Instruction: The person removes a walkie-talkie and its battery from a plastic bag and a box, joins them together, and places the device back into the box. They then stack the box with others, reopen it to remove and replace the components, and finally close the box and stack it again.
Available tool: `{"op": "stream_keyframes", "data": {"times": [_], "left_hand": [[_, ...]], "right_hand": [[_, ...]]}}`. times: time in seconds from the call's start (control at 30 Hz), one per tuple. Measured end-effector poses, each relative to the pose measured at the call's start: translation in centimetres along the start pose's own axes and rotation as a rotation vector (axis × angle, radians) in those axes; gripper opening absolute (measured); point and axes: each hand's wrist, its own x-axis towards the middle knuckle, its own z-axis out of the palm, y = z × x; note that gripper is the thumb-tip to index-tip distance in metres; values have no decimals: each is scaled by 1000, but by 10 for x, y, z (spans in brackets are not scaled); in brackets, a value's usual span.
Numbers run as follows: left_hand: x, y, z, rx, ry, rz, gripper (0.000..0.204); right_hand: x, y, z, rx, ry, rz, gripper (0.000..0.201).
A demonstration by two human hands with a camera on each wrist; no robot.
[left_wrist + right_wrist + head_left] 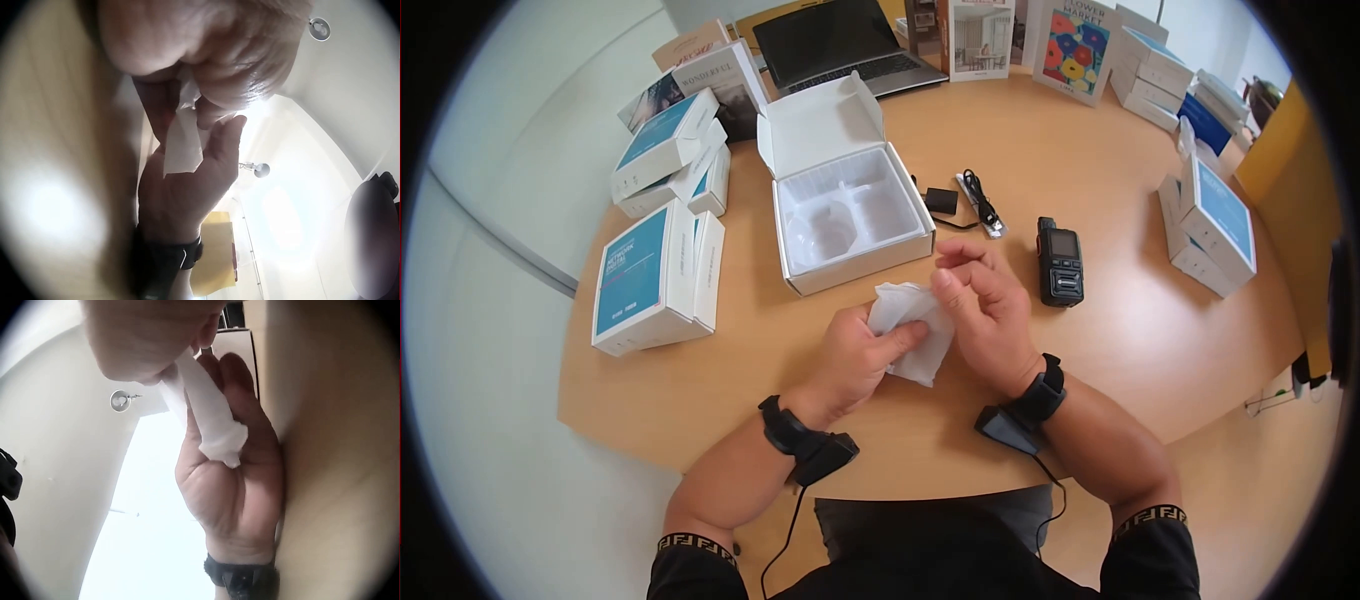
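Note:
My left hand (862,350) grips a white, soft-looking wrapped packet (908,312), its thumb lying across the front. Just right of it, my right hand (992,318) is raised with loosely bent fingers, close against the packet's right edge; whether it touches cannot be told. In the left wrist view, a white end of the packet (184,147) hangs in front of the right hand (187,194). The right wrist view has the packet (212,415) lying over the palm side of the left hand (234,487). What the packet contains is hidden.
Beyond the hands stands an open white box (858,265) with a moulded tray. A black handheld radio (1061,262), a black adapter (941,201) and a bundled cable (980,203) lie right of it. Boxes (632,275) stand left and right (1222,215); a laptop (830,45) sits behind.

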Motion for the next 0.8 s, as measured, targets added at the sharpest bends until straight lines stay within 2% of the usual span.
{"op": "stream_keyframes", "data": {"times": [0.07, 0.13, 0.17, 0.27, 0.3, 0.37, 0.4, 0.43, 0.5, 0.53, 0.6, 0.63, 0.7, 0.8], "left_hand": [[1, 1, -1, -13, -24, 2, 28], [0, 3, -2, -29, -41, 3, 29], [0, 4, -2, -26, -49, -12, 30], [2, 4, -3, -15, -66, -31, 32], [2, 4, -3, 11, -72, -43, 33], [4, 4, -4, -3, -93, -29, 33], [4, 4, -4, -6, -110, -22, 33], [4, 5, -4, -15, -111, -19, 33], [4, 6, -3, 2, -111, -18, 32], [5, 6, -3, -6, -109, -13, 32], [5, 5, -3, -6, -112, 12, 33], [6, 5, -4, -14, -108, 17, 33], [6, 6, -5, 45, -111, -9, 34], [6, 9, -5, 35, -115, -43, 33]], "right_hand": [[9, 4, -7, -36, 42, -40, 15], [21, 6, -18, -135, 183, -94, 13], [27, 4, -24, -145, 167, -99, 13], [51, 0, -43, -68, 295, -76, 14], [58, -2, -47, -79, 285, -78, 14], [71, -13, -54, -170, 159, 30, 15], [78, -16, -55, -329, 87, -39, 18], [84, -16, -55, -337, 80, -40, 18], [97, -17, -53, -515, -159, 6, 24], [103, -13, -52, -521, -167, 3, 24], [114, 0, -49, -733, -336, -62, 32], [119, 0, -46, -737, -344, -65, 32], [129, 1, -40, -826, -489, 75, 37], [141, 18, -36, -1002, -573, 77, 40]]}}
